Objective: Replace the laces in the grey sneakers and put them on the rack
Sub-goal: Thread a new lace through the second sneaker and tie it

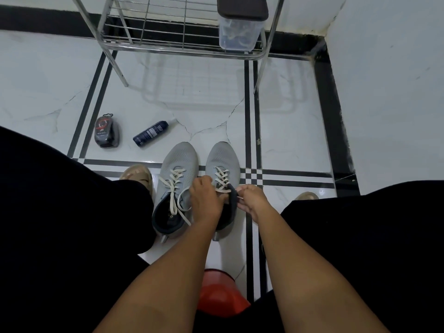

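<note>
Now, the scene in lines:
Left sneaker (pixel 179 164): it stands on the white floor (pixel 204 111), just beside the other shoe; the long axis runs away from the person, toe toward the rack (pixel 182 42). Its cream lace (pixel 175 195) is threaded, and the ends lie loose over the opening.
Right sneaker (pixel 222 159): parallel to the first one, toe also toward the rack, heel near the person.
Left hand (pixel 205 197): fingers curled, it pinches the lace of the right sneaker at the upper eyelets.
Right hand (pixel 251 198): fingers curled, it holds the dark tongue or collar of the right sneaker; which one, I cannot tell.
Rack: metal, well apart from the shoes, with a clear box (pixel 240 32) on its shelf.
Floor, left side: a dark spray bottle (pixel 151 133) lying down, and a small dark package (pixel 106 133).
</note>
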Demonstrator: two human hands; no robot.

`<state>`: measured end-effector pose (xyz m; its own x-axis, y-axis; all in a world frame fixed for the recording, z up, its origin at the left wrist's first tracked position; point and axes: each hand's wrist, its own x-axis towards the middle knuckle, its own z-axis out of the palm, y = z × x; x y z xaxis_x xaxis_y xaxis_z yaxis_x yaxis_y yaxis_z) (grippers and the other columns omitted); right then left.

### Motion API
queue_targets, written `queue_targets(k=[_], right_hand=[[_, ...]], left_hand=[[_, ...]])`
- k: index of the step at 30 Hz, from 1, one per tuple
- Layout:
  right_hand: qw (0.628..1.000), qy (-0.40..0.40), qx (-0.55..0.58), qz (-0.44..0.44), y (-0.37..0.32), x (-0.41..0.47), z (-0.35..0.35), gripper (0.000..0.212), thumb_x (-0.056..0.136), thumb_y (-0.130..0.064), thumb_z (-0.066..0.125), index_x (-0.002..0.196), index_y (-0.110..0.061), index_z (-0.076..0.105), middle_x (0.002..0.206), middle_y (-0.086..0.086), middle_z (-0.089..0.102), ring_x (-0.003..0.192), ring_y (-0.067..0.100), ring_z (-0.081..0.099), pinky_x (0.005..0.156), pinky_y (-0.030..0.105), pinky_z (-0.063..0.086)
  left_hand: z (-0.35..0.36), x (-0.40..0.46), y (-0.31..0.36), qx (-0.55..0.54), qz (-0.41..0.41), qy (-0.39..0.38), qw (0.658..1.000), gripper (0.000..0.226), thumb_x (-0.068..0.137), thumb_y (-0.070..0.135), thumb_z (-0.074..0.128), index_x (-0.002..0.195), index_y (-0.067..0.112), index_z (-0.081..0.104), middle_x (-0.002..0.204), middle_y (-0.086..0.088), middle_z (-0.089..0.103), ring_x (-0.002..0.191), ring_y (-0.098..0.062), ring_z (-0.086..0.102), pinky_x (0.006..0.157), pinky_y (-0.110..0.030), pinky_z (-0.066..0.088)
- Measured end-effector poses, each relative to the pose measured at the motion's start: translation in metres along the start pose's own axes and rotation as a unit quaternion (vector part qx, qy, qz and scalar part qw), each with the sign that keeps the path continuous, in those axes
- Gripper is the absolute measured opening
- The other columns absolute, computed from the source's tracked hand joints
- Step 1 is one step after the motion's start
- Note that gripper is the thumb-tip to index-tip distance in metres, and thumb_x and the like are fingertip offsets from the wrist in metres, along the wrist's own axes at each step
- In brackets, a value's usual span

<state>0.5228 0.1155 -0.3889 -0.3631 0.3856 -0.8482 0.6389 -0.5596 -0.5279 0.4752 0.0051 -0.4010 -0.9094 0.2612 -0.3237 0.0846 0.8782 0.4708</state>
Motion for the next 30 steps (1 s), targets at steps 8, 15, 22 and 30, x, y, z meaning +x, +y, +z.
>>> queue_targets(k=[8, 15, 22, 30], right_hand=[[0.964, 0.255, 0.06, -0.051, -0.049, -0.021, -0.048, 0.018, 0.1, -0.003, 0.034, 0.102, 0.002, 0.051, 0.116, 0.028, 0.058, 0.109, 0.041, 0.059, 0.087, 0.041, 0.051], [0.905, 0.336, -0.081, -0.246, -0.063, -0.019, -0.032, 0.024, 0.102, -0.029, 0.038, 0.121, -0.016, 0.044, 0.101, 0.008, 0.06, 0.077, 0.023, 0.055, 0.064, 0.033, 0.047], [0.927, 0.097, -0.341, -0.125, 0.013, 0.009, -0.008, 0.018, 0.095, -0.027, 0.05, 0.081, -0.018, 0.057, 0.1, 0.009, 0.064, 0.09, 0.029, 0.062, 0.078, 0.035, 0.055], [0.934, 0.054, -0.332, -0.116, 0.003, 0.001, -0.01, 0.022, 0.09, -0.021, 0.059, 0.112, -0.021, 0.062, 0.106, 0.001, 0.058, 0.096, 0.021, 0.057, 0.077, 0.026, 0.044]], left_hand=[[-0.012, -0.006, -0.013, -0.049, -0.067, -0.011, 0.996, 0.047, 0.085, 0.013, 0.069, 0.119, 0.007, 0.037, 0.121, -0.016, 0.048, 0.104, -0.038, 0.056, 0.074, -0.041, 0.042], [-0.014, -0.004, -0.016, -0.025, -0.056, -0.057, 0.997, 0.041, 0.089, 0.021, 0.064, 0.123, 0.012, 0.044, 0.124, -0.014, 0.046, 0.105, -0.036, 0.056, 0.081, -0.041, 0.043], [-0.018, -0.002, -0.02, -0.006, -0.038, -0.077, 0.996, 0.034, 0.092, 0.017, 0.055, 0.126, 0.022, 0.049, 0.124, -0.012, 0.044, 0.099, -0.036, 0.057, 0.076, -0.035, 0.039], [-0.014, 0.005, -0.019, -0.076, -0.043, -0.126, 0.988, 0.025, 0.095, 0.03, 0.047, 0.114, 0.017, 0.057, 0.12, -0.012, 0.049, 0.104, -0.033, 0.054, 0.084, -0.034, 0.04]])
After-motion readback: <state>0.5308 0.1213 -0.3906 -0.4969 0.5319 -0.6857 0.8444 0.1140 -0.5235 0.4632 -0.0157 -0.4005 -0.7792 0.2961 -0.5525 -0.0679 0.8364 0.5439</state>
